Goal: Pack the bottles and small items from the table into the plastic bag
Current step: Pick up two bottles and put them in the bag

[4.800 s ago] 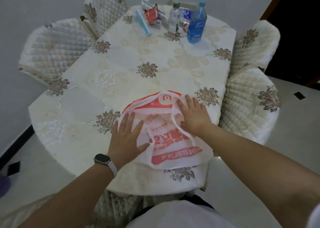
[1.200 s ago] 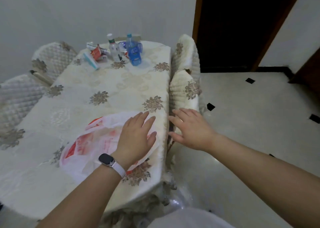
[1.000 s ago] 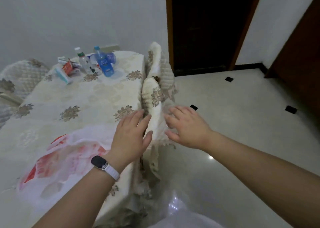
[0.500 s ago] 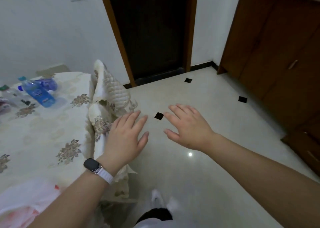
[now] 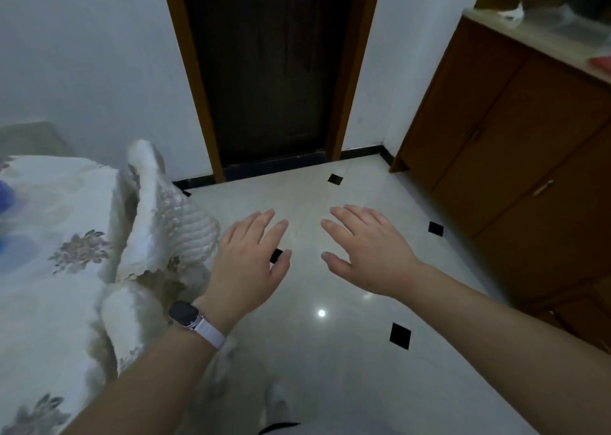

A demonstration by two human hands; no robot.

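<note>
My left hand (image 5: 251,262), with a watch on its wrist, and my right hand (image 5: 367,252) both hover palm down over the shiny floor, fingers spread and holding nothing. The table (image 5: 49,269) with its floral cloth fills the left edge. A blurred blue shape (image 5: 4,191), probably a bottle, shows at the far left edge of the table. The plastic bag and the other small items are out of view.
A quilted chair back (image 5: 165,223) stands against the table's right side, just left of my left hand. A dark doorway (image 5: 267,70) lies straight ahead. Brown wooden cabinets (image 5: 515,156) line the right wall. Pale floor tiles (image 5: 330,352) stretch below my hands.
My view has swung right, away from the table. My left hand came off the plastic bag, and both hands now float over the floor. The bag and most items left the view.
</note>
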